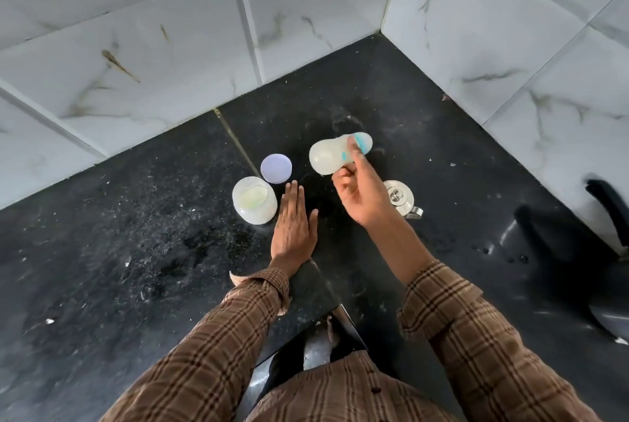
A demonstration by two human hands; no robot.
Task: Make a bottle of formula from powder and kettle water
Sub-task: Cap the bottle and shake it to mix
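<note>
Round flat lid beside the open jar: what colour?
Pale lavender lid, plain, no pattern; seen in the head view.

Desk point(136, 217): black speckled stone, dusty, with pale scuffs and a thin seam running back to the wall. Water droplets point(503, 253) sit on its right side. Wall tiles point(153, 47) are white marble-look with grey veins; they meet in a corner at the back right, and brown streak stains point(119, 64) mark the left tile. Dark glossy object point(609, 203) at the right edge, cannot tell what.
</note>
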